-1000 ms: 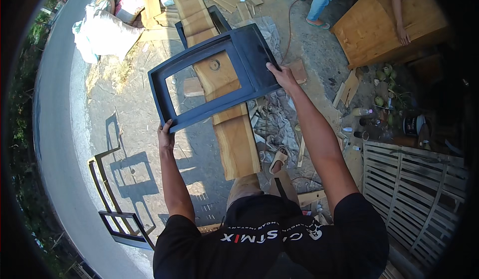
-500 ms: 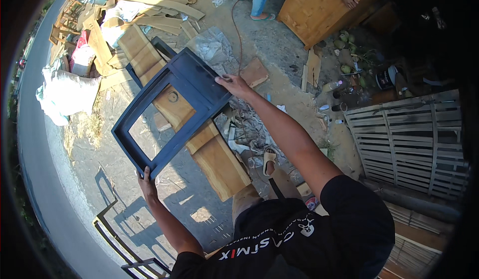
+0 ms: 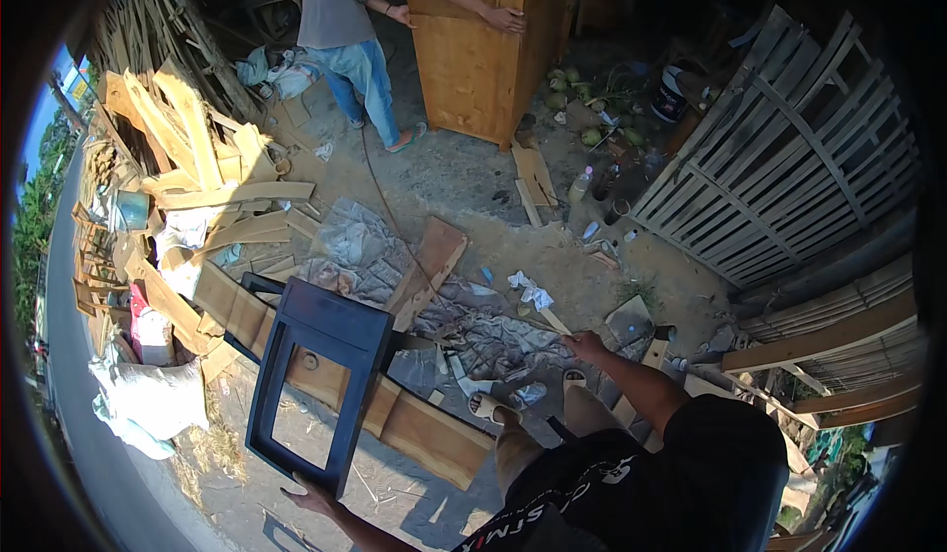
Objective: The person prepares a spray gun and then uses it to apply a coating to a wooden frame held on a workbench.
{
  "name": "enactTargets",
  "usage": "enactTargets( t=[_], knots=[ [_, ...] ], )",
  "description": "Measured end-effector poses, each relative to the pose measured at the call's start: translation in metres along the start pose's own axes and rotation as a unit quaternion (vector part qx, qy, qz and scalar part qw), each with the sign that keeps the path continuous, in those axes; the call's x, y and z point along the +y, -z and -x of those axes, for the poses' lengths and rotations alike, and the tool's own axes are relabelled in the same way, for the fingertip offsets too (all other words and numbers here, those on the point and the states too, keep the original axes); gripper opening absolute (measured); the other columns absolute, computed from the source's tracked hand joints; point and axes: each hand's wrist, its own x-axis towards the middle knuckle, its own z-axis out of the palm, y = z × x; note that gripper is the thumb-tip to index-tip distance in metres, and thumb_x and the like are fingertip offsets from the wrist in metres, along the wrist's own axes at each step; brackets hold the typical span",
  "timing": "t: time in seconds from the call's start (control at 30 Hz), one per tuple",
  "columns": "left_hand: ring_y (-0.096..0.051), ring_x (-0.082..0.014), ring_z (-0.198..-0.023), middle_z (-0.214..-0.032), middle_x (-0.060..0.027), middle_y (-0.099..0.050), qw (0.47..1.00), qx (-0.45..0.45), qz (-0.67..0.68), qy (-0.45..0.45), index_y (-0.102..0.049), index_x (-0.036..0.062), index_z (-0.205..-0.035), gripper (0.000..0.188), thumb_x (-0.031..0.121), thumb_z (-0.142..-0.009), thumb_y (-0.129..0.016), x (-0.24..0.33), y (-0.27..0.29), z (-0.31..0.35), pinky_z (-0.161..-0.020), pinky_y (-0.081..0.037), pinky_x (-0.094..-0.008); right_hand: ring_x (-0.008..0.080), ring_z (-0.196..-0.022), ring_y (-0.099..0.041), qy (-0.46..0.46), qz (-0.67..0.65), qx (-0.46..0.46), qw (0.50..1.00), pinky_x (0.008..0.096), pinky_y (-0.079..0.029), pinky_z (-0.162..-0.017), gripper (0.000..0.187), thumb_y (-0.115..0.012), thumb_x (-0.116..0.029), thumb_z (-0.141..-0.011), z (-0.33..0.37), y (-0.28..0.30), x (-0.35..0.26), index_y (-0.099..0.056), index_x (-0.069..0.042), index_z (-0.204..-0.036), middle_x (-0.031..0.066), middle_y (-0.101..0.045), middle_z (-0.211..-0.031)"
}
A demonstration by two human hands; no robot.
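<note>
A dark blue frame (image 3: 372, 374) has a large rectangular opening at one end and a solid panel at the other. It lies tilted across a long wooden plank (image 3: 424, 434), with another dark piece (image 3: 237, 340) partly hidden beneath it. At the frame's near lower corner my left hand (image 3: 314, 498) grips the edge; some of its fingers are hidden. My right hand (image 3: 589, 345) is off the frame, out to the right over the ground, fingers loosely apart and nothing visible in them. A small round thing (image 3: 311, 361) shows on the plank through the opening.
Ahead, another person (image 3: 345, 19) has both hands on a tall wooden cabinet (image 3: 464, 69). Scrap boards (image 3: 187, 128) and a white sack (image 3: 148, 404) lie left, near the road. Crumpled sheeting (image 3: 493, 345) and a cord (image 3: 395, 217) cross the ground. A slatted panel (image 3: 760, 157) leans at right.
My right hand has let go of the frame and moved right. The frame has come down and turned, with my left hand still at its corner. My view has tilted up toward the other person.
</note>
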Motion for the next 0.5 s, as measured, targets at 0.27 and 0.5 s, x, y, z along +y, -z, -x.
enactTargets(
  t=[0.27,0.5],
  knots=[
    [-0.044,-0.0466,-0.136,-0.143,-0.0306,-0.048,0.949,0.095,-0.070,-0.291,-0.039,-0.0025,-0.152,0.089,0.065,-0.097,-0.056,0.145,-0.053,0.086,-0.112,-0.039,-0.0584,0.0450,-0.089,-0.071,-0.101,0.103,0.032,0.989,0.0534,-0.056,-0.080,0.063,-0.065,-0.061,-0.089,0.092,0.013,0.222,-0.073,0.002,-0.090,0.0270,-0.072,-0.090],
    [-0.050,-0.0437,-0.133,-0.146,-0.0288,-0.045,0.874,-0.167,0.039,-0.455,-0.041,0.0033,-0.151,0.072,0.058,-0.104,-0.047,0.288,-0.091,0.311,-0.109,-0.046,-0.0585,0.0415,-0.083,-0.072,-0.200,-0.062,0.166,0.964,0.0526,-0.055,-0.077,0.051,-0.067,-0.054,-0.090,0.069,-0.010,0.337,-0.074,-0.004,-0.087,0.0212,-0.073,-0.086]
  ],
)
